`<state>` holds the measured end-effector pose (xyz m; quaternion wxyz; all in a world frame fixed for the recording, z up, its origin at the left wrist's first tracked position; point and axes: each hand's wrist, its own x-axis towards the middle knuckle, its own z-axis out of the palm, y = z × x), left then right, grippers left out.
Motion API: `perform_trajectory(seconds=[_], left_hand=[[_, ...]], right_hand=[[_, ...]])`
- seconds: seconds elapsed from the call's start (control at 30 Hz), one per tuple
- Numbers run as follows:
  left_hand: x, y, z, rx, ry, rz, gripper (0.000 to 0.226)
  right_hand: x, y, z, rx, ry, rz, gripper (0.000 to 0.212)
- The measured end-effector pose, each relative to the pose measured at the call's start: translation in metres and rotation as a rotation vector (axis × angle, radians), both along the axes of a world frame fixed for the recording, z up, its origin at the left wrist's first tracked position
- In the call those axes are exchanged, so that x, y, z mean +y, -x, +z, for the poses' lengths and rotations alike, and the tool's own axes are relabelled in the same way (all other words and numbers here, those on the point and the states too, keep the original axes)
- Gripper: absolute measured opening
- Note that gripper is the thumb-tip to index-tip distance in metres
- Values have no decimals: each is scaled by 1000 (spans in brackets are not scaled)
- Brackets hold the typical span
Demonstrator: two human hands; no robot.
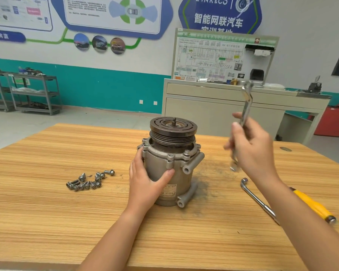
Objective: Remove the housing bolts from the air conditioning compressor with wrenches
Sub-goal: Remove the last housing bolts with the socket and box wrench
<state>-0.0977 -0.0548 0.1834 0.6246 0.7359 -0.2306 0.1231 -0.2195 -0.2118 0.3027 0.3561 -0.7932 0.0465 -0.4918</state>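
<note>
One compressor point(181, 174), upright on bench point(47, 212); my left grip point(145, 182) clasps its side. One wrench point(247, 106), raised to its right, clamped in my right grip point(252, 149). Roughly ten loose bolts point(88, 181) lie left.

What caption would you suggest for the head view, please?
The left hand steadies the upright compressor while the right hand holds a wrench aloft; loose bolts lie on the table.

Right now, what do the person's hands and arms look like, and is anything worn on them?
The left hand and the right hand are bare: no gloves, no rings that I can see, and no watch or band on either wrist. The forearms are uncovered as far as the picture's lower edge, so no sleeve shows. The nails look short and plain.
</note>
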Motion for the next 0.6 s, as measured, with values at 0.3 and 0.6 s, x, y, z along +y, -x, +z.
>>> perform_trajectory(seconds=[0.3, 0.6], left_hand=[[2, 5, 5, 13, 2, 17, 109], [2, 6, 7, 28, -1, 16, 109]], right_hand=[[37, 41, 2, 724, 843, -444, 50], [57, 26, 22, 956, 1094, -478, 52]])
